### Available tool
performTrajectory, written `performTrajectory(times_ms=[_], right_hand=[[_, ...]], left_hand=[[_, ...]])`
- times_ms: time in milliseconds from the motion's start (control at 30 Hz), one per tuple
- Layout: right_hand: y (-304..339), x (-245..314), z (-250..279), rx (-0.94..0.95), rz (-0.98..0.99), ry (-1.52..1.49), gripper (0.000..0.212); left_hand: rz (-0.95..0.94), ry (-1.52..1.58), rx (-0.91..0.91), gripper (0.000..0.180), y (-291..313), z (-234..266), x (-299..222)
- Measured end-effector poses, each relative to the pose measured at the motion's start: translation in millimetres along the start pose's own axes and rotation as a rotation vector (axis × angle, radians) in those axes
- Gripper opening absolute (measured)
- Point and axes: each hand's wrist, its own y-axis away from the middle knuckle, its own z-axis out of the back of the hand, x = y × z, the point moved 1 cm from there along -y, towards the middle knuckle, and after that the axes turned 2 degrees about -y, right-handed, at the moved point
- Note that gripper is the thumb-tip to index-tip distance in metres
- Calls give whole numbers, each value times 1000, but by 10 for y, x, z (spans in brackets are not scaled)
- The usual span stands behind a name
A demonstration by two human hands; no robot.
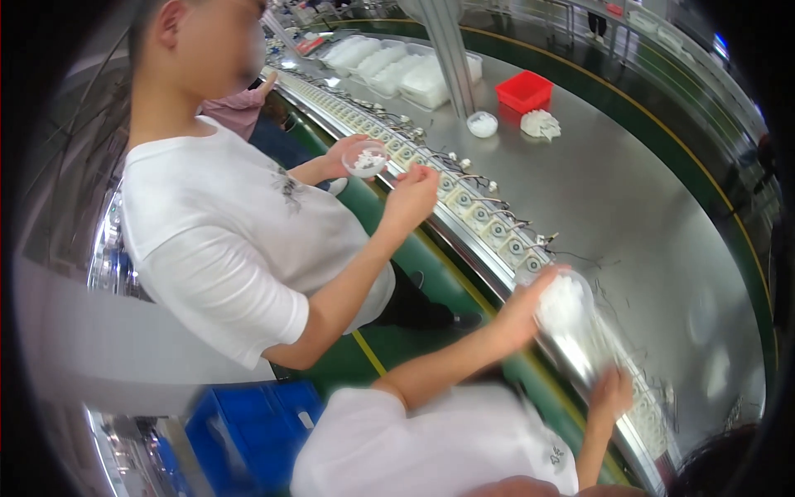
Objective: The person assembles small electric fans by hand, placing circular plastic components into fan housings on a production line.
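Neither of my own hands shows in the head view. Closest to me, a co-worker in a white shirt [431, 447] leans over the line. One of that person's hands [522, 311] holds a clear bag of small white parts [571, 319]; the other hand [611, 396] rests at the row of fixtures [497, 232]. Further along, a second co-worker in a white T-shirt [224, 240] holds a small clear cup of white parts [365, 159] in one hand. That co-worker's other hand [411, 195] is closed just above the fixtures.
A curved steel table [646, 207] lies behind the fixture row, carrying a red bin [523, 89], a white bowl [482, 124], a pile of white parts [540, 124] and white trays [397, 66]. A metal post [447, 50] rises there. A blue crate [248, 431] stands on the green floor.
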Motion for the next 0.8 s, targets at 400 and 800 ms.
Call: performTrajectory(times_ms=[400, 800], right_hand=[[10, -144, 120, 113, -107, -163, 7], [-231, -294, 56, 185, -191, -301, 12]], left_hand=[[36, -8, -53, 34, 251, 87, 173], [23, -114, -82, 36, 46, 280, 29]])
